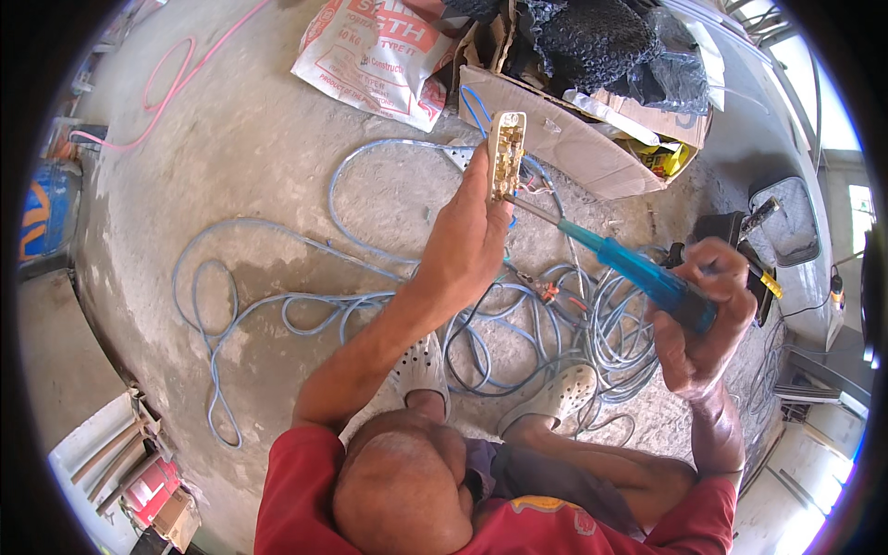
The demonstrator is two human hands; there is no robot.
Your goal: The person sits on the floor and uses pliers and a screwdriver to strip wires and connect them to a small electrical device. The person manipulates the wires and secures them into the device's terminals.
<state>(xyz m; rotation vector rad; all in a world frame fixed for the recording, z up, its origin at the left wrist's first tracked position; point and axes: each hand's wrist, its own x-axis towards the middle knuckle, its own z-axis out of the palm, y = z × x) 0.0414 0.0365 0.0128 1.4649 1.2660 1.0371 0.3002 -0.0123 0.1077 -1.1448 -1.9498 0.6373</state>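
Observation:
In my left hand (467, 236) is a narrow cream socket strip (508, 129), its open side showing brass-coloured contacts inside. The fingers wrap around its lower part, and the strip stands nearly upright in the picture. My right hand (708, 310) grips a screwdriver (638, 268) by its translucent blue handle. The metal shaft slants up and left, with its tip at the lower end of the strip. Whether the tip sits in a screw is too small to tell. Behind both hands, a long blue-grey cable (268, 231) lies in loops on the concrete floor.
A cardboard box (564, 148) stuffed with black plastic stands ahead, beside a white and red sack (370, 65). At the right are a black toolbox (721, 227) and a grey tub (786, 222). My perforated clogs (560, 393) rest among the cable coils. A pink cord (176, 83) lies far left.

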